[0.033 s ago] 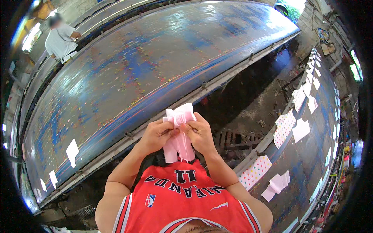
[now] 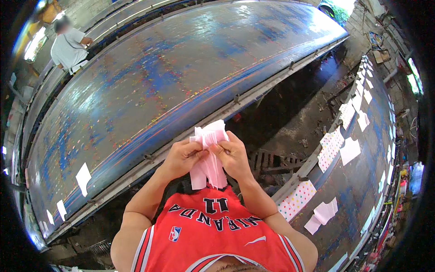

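Observation:
In front of my chest I hold a bundle of pale pink fabric pieces [image 2: 207, 174], bunched together at its middle. My left hand [image 2: 183, 157] is closed on the left side of the bunched part, thumb toward the centre. From the right, my right hand [image 2: 233, 158] pinches the same part, its thumb pressed on the cloth. Folded layers stick up above my fingers, and loose ends hang below toward my red jersey [image 2: 204, 226]. Some fingertips are hidden behind the fabric.
A long paint-stained table [image 2: 181, 72] lies ahead, with a few white pieces [image 2: 83, 179] at its left end. On the right-hand table [image 2: 358, 186] are dotted pieces [image 2: 297, 199] and plain pale pieces [image 2: 322, 215]. A person in white [image 2: 69, 47] stands at far left.

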Motion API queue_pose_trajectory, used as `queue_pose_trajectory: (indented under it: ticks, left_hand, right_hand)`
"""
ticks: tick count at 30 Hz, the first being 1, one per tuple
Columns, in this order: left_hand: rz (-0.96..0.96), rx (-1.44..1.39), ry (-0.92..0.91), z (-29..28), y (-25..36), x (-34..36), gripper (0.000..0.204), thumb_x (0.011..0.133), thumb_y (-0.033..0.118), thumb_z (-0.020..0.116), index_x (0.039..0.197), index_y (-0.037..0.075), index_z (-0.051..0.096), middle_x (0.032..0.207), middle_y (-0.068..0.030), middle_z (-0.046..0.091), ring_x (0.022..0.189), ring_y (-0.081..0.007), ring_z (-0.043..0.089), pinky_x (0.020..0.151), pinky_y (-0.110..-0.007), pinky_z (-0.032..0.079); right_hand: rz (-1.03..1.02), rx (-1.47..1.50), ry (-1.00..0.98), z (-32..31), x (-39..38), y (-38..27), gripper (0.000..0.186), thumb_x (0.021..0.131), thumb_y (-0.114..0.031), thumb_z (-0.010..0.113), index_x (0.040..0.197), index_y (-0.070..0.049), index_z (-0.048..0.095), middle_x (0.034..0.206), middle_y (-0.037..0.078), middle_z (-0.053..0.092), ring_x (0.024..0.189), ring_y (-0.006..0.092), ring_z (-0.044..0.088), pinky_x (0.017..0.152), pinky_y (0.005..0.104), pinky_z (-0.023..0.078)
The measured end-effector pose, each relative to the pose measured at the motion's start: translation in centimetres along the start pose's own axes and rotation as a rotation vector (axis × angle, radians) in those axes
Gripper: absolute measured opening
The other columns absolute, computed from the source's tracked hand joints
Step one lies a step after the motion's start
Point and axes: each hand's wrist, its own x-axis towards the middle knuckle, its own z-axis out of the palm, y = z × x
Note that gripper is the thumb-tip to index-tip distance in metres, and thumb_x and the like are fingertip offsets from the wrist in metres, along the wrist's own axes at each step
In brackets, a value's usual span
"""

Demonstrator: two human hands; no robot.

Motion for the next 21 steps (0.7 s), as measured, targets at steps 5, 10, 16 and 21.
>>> queue_pose_trajectory:
  ticks: [5,10,16,21]
  left_hand:
    - [-0.051,0.014,-0.026,-0.5,-1.1,0.8,0.014,0.089,0.015,0.071,0.090,0.001,0.067,0.078,-0.0144,0.064,0.068,-0.0264,0.061,0.062,-0.035,0.048]
    - [-0.152,0.029,0.123,-4.1,-3.7,-0.2,0.014,0.090,0.014,0.068,0.091,0.000,0.066,0.078,-0.0117,0.065,0.070,-0.0205,0.061,0.065,-0.033,0.049]
    - [-0.489,0.280,0.384,-14.4,-12.0,-3.8,0.020,0.088,0.015,0.064,0.094,-0.003,0.067,0.086,-0.0165,0.070,0.081,-0.0249,0.066,0.076,-0.037,0.051]
    - [-0.586,0.775,0.546,-14.1,-15.3,-6.6,0.024,0.090,0.021,0.063,0.096,-0.002,0.067,0.095,-0.0203,0.070,0.094,-0.0346,0.067,0.084,-0.044,0.051]
  right_hand:
    - [0.078,-0.058,-0.001,-0.3,0.6,1.8,0.020,0.090,-0.010,0.070,0.081,0.007,0.066,0.082,0.008,0.052,0.073,0.0158,0.050,0.062,0.0304,0.038]
    - [0.121,0.108,0.111,0.4,1.1,3.8,0.029,0.090,-0.014,0.070,0.071,0.005,0.061,0.073,0.010,0.047,0.069,0.0209,0.046,0.060,0.0353,0.036]
    - [0.214,0.141,0.152,-0.5,2.2,4.8,0.027,0.093,-0.016,0.069,0.079,0.006,0.067,0.083,0.006,0.053,0.075,0.0155,0.051,0.064,0.0307,0.039]
    - [0.244,0.206,0.167,-0.7,3.1,5.3,0.027,0.094,-0.019,0.069,0.085,0.006,0.070,0.088,0.004,0.053,0.077,0.0140,0.052,0.065,0.0295,0.040]
